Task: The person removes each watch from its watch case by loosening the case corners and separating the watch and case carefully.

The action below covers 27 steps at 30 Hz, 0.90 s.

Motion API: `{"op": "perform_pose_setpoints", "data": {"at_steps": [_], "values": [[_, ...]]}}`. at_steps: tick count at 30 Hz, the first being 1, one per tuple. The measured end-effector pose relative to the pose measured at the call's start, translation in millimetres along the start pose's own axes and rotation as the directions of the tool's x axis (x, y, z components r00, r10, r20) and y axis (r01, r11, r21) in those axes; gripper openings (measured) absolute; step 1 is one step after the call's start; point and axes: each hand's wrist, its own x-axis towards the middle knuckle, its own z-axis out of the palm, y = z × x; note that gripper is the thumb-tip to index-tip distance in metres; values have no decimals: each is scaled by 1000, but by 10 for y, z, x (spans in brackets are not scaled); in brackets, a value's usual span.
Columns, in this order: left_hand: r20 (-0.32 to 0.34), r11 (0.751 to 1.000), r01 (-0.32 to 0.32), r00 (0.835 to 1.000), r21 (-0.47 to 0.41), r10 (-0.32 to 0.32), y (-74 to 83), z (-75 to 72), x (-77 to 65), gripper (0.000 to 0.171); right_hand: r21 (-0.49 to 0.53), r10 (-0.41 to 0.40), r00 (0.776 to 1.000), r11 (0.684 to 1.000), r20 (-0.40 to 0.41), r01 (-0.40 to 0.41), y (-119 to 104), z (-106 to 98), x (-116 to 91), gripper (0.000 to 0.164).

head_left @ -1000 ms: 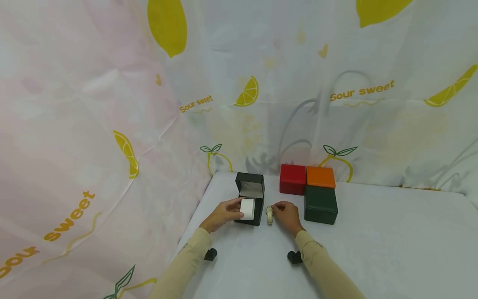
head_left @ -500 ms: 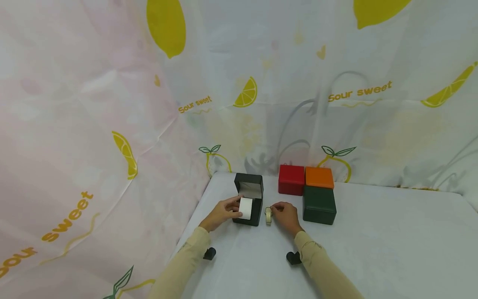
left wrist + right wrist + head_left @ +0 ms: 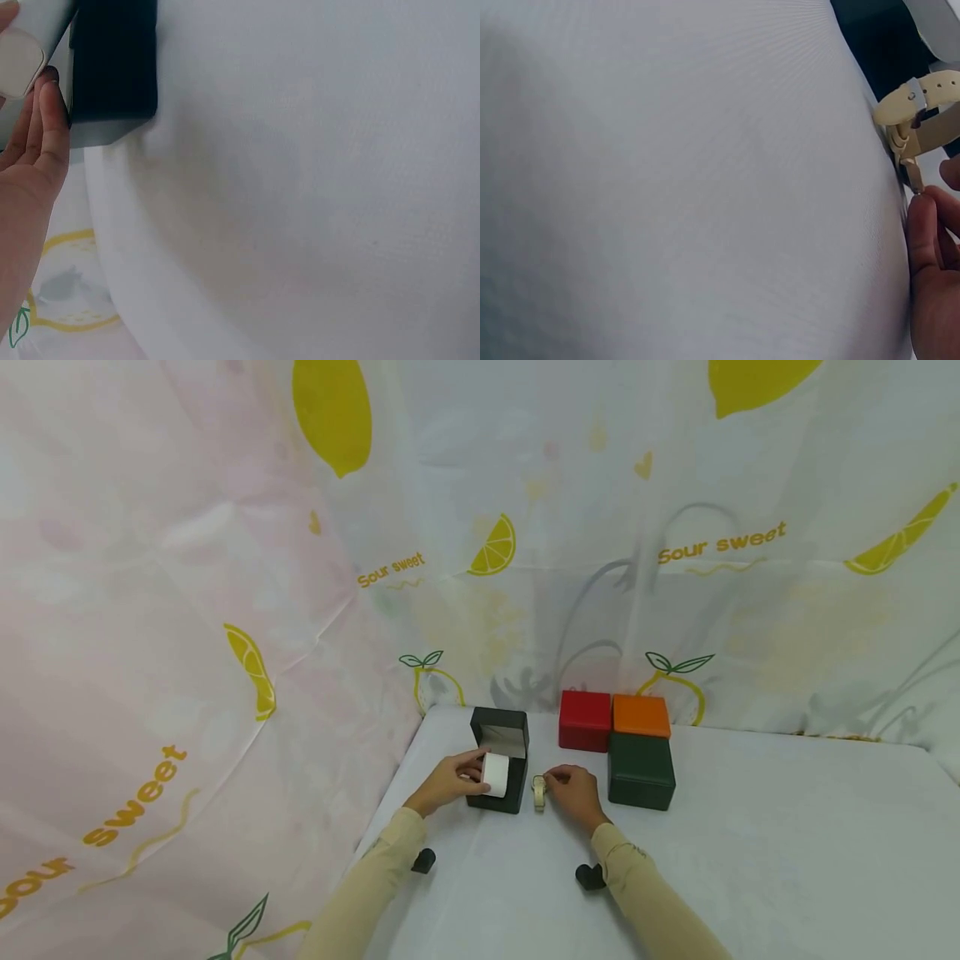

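A dark watch box [image 3: 501,719] stands with its lid raised on the white-covered table. My left hand [image 3: 444,785] grips a white watch cushion [image 3: 496,775] between thumb and fingers, over the front part of the box. In the left wrist view the cushion [image 3: 21,64] is tilted, its rounded end facing the camera, beside the dark box wall [image 3: 116,64]. Just right of the box is a watch with a cream strap [image 3: 539,798]. My right hand [image 3: 579,795] pinches the watch at its edge; the right wrist view shows the strap [image 3: 939,88] looped and its dial mostly hidden.
Right of my right hand stand a red box [image 3: 585,722], an orange box [image 3: 642,717] and a dark green box [image 3: 641,771], all with lids down. A lemon-print curtain [image 3: 480,610] hangs behind and to the left of the table. Small black pieces show at both forearms.
The white cushion has shifted slightly left and then slightly back right and up, moving with my left hand. My right hand and the watch look almost still.
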Motion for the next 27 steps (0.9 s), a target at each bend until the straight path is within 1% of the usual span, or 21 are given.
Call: {"op": "perform_pose_setpoints", "data": {"at_steps": [6,10,14,18,21,25,27], "values": [[18,996,-10,1000,85,9,12,-9,55,73,-2,-9,1000,1000,0,9,15,-3,2,16],[27,988,-22,999,156,18,10,-14,63,73,4,5,1000,1000,4,-5,21,-1,9,16],[28,979,-29,999,202,23,-10,-21,72,72,-3,-3,1000,1000,0,3,36,2,23,16],[10,972,-20,1000,234,18,-45,-26,86,71,-9,-19,1000,1000,-5,19,51,3,28,15],[-2,968,-26,1000,248,28,-65,-27,91,71,-6,-21,1000,1000,-5,21,54,5,25,15],[1,965,-44,999,259,45,-88,-29,92,71,4,-13,1000,1000,-1,13,65,10,25,15],[3,966,-43,999,255,44,-97,-30,94,71,6,-14,1000,1000,1,14,77,16,27,16]]}}
